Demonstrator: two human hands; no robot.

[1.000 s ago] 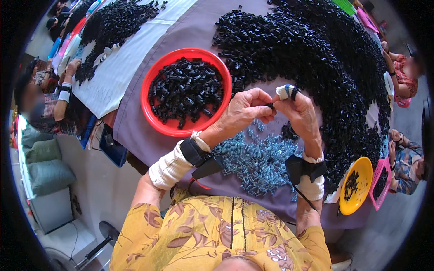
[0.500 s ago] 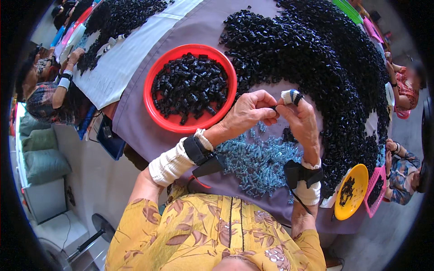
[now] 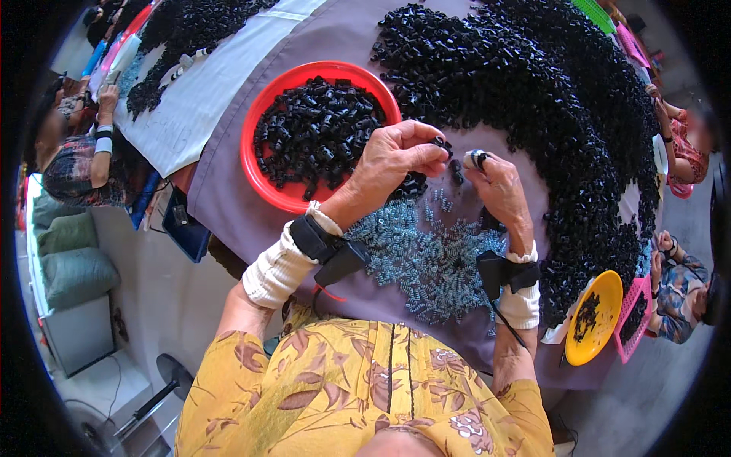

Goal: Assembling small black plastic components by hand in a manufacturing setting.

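Many black pieces [image 3: 487, 84] litter mauve cloth [image 3: 335, 34] above grey floor [image 3: 164, 297].

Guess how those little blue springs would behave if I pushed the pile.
The blue springs look small and thinly coiled, so each is probably light and springy. Lying loose, they'd likely scatter rather than slide together. Their open coils might also snag on one another.

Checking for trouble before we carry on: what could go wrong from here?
The small black piece pinched in the left hand could slip and get lost near the black pile. That hand overlaps the red bowl in this view, so it might nudge it. The right wrist's black box might scatter the bluish springs.
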